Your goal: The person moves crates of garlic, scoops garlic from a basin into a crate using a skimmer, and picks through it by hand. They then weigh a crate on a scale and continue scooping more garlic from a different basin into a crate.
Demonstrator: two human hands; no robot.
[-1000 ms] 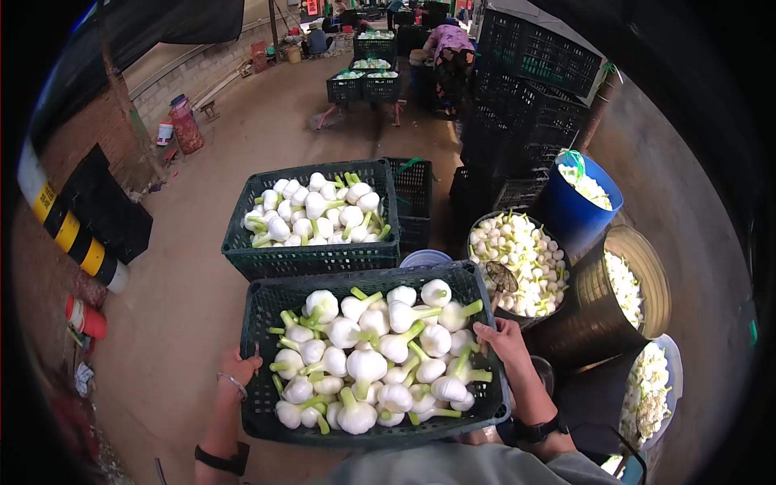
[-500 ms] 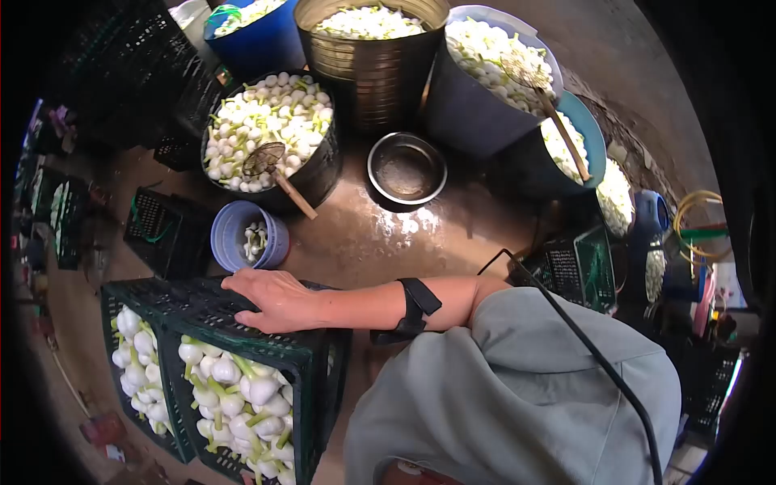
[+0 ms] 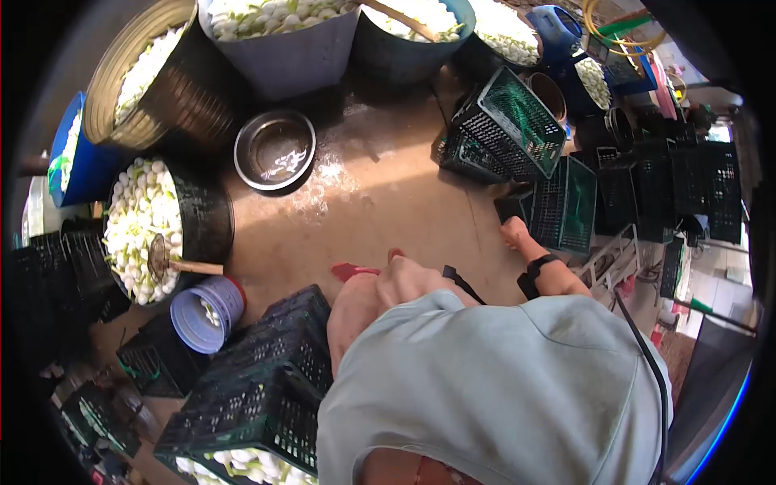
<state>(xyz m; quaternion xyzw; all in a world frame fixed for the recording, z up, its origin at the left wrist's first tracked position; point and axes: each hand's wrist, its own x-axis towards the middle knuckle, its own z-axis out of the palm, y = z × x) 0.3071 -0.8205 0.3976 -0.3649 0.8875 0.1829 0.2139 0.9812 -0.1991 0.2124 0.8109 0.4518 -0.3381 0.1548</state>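
My right hand (image 3: 515, 233) is stretched out to the right, a black band on its forearm. Its fingers look curled, close against the dark edge of plastic crates; whether they grip one cannot be made out. Beside it stands a dark green crate (image 3: 575, 206), and further back a tilted crate (image 3: 525, 113) rests on others. My left hand is out of view. At lower left, black crates (image 3: 259, 404) hold white bulbs with green stems (image 3: 242, 461).
A metal basin (image 3: 275, 182) lies on the wet floor. Tubs of bulbs line the back and left, including a black tub (image 3: 206, 214) with a wooden-handled strainer (image 3: 198, 267). A pale blue bucket (image 3: 198, 311) stands nearby. More stacked crates (image 3: 671, 182) are at right.
My right hand has left the crate of bulbs at left and swung across to the crates at right. The view has turned right, bringing my legs and the stacked crates in.
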